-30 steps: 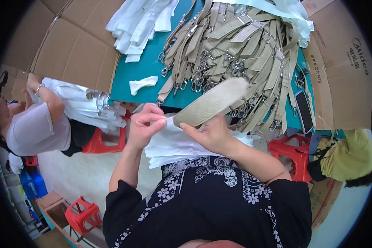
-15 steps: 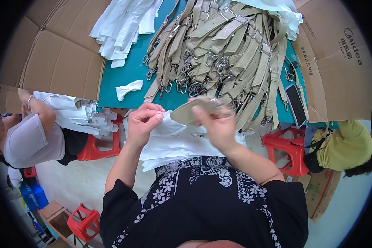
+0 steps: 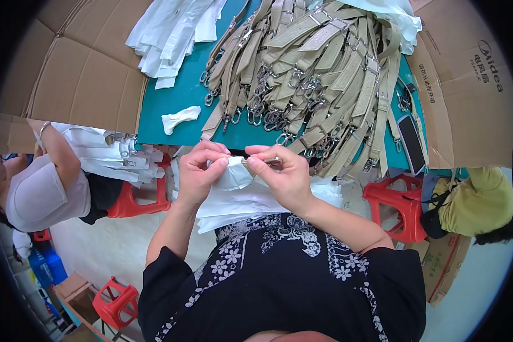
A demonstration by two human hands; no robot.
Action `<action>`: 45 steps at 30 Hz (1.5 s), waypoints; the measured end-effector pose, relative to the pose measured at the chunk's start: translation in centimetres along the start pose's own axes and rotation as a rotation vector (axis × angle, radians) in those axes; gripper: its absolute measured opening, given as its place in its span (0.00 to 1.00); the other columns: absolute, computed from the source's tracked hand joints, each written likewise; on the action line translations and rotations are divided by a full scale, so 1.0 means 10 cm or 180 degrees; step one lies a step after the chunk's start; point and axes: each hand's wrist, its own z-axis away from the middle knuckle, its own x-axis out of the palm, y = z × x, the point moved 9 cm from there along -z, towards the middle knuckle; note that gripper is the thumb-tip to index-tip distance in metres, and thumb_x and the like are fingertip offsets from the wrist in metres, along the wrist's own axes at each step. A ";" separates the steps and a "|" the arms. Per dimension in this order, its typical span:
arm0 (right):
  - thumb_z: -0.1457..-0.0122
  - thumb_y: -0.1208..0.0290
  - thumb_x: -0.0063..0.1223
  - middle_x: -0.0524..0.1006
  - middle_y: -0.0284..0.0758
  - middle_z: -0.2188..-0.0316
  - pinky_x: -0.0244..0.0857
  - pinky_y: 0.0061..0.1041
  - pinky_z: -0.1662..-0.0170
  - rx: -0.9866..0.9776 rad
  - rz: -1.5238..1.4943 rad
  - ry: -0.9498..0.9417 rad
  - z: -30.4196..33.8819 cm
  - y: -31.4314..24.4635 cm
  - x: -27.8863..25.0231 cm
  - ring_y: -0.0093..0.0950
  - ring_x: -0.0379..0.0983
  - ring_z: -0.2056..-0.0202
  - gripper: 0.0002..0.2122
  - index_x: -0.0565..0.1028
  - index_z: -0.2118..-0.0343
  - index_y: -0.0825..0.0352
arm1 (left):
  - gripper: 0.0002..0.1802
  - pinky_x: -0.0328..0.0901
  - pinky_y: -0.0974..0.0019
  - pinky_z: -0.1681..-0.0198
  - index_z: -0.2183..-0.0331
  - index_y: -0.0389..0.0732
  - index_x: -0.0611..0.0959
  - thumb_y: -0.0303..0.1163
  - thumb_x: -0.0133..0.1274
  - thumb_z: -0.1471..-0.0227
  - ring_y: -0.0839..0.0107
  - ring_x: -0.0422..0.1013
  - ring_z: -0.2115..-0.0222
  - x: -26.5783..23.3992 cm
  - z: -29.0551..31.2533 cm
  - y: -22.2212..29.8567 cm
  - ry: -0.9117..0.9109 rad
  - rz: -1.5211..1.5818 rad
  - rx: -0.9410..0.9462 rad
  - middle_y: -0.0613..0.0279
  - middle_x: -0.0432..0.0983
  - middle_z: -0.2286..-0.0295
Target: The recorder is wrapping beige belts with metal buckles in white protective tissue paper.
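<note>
My left hand (image 3: 198, 173) pinches the edge of a white paper sleeve (image 3: 237, 175) at its upper end, above my lap. Close beside it, my right hand (image 3: 284, 172) is closed on the metal-fitted end of a beige strap (image 3: 275, 162), at the sleeve's opening. Most of this strap is out of sight; I cannot tell how far it lies inside the sleeve. Beneath both hands, more white sleeves (image 3: 228, 210) rest across my lap. Just beyond, a large heap of beige straps (image 3: 330, 74) with silver hooks and buckles covers the green table (image 3: 171, 102).
White sleeves (image 3: 174, 40) lie at the table's far left, near a crumpled white piece (image 3: 180, 119). A phone (image 3: 411, 142) sits at the right edge. Cardboard (image 3: 91, 74) walls both sides. People sit left (image 3: 45, 176) and right (image 3: 473, 199), by red stools (image 3: 396, 208).
The beige strap, broadly visible between my hands before, is now mostly hidden. My right hand has moved left and closer to my left hand, now pinching the strap's metal end.
</note>
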 end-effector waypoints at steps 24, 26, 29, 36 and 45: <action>0.44 0.74 0.45 0.70 0.31 0.72 0.63 0.22 0.63 0.0289 -0.0758 0.1220 0.54 -0.41 -1.74 0.22 0.68 0.69 0.02 0.66 0.71 0.64 | 0.31 0.63 0.66 0.73 0.74 0.35 0.78 0.57 0.58 0.68 0.67 0.70 0.78 -0.06 0.26 -0.93 -0.2621 -0.2472 -0.0860 0.54 0.72 0.82; 0.42 0.72 0.42 0.71 0.30 0.72 0.63 0.22 0.62 0.0265 -0.0791 0.2069 1.00 -0.45 -2.63 0.22 0.69 0.69 0.04 0.68 0.70 0.65 | 0.30 0.62 0.66 0.76 0.77 0.36 0.79 0.57 0.59 0.68 0.67 0.70 0.82 -0.24 0.39 -0.92 -0.2764 -0.2886 -0.1270 0.55 0.72 0.84; 0.43 0.73 0.44 0.72 0.31 0.73 0.63 0.22 0.63 0.0620 -0.0793 0.2702 1.91 0.07 -4.04 0.22 0.69 0.69 0.03 0.69 0.70 0.65 | 0.26 0.62 0.67 0.77 0.79 0.36 0.80 0.54 0.60 0.67 0.70 0.69 0.83 -0.31 0.56 -0.80 -0.2664 -0.2704 -0.1658 0.55 0.71 0.85; 0.44 0.64 0.47 0.75 0.35 0.73 0.66 0.28 0.66 0.1925 0.1122 0.4091 3.85 2.07 -5.95 0.28 0.72 0.71 0.11 0.72 0.67 0.67 | 0.14 0.62 0.62 0.77 0.75 0.43 0.79 0.44 0.50 0.53 0.61 0.70 0.79 0.26 0.86 -1.05 -0.3101 -0.3213 -0.0946 0.58 0.73 0.82; 0.48 0.64 0.52 0.76 0.33 0.78 0.65 0.22 0.70 0.1947 0.2050 -0.0109 1.35 1.06 -2.53 0.20 0.71 0.76 0.13 0.76 0.66 0.68 | 0.04 0.63 0.69 0.76 0.74 0.37 0.79 0.26 0.53 0.57 0.66 0.69 0.79 -0.09 -0.03 0.10 -0.0004 -0.3178 0.0738 0.56 0.73 0.78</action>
